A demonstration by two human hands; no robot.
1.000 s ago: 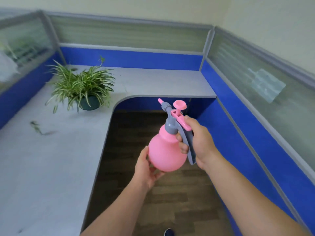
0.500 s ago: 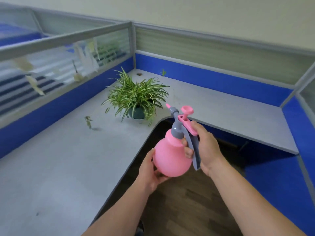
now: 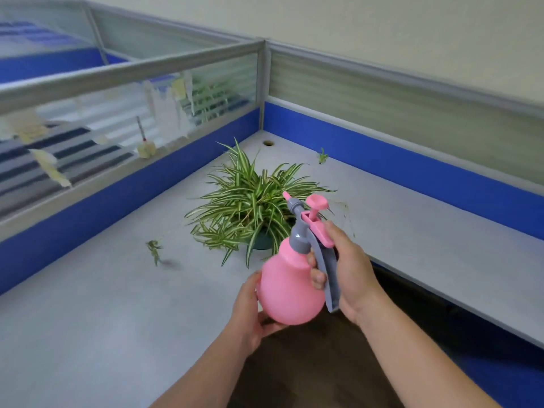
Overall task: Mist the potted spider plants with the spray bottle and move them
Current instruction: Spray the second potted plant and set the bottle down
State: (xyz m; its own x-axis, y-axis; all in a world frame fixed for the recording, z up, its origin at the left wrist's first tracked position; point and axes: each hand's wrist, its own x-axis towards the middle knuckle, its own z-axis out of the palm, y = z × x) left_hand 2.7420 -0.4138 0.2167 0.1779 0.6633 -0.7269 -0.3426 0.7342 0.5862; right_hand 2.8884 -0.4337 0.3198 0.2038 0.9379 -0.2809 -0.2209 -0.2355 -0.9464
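Two bare forearms nearest, reaching up from the lower edge. Left hand cupped under the round belly of the pink spray bottle, grip clenched on its underside. Right hand wrapped around the grey handle, thumb on the pink trigger, grip clenched on the bottle too. Bottle held tilted in the air above the inner curve of the grey tabletop, pink-tipped nozzle aimed away toward the leaves. Just beyond the nozzle, one potted spider plant standing on the tabletop in a dark green pot, striped leaves spilling outward. Small leafy offshoot lying left of the pot, another farther back near the corner. Behind, blue partition with frosted panels along both sides.
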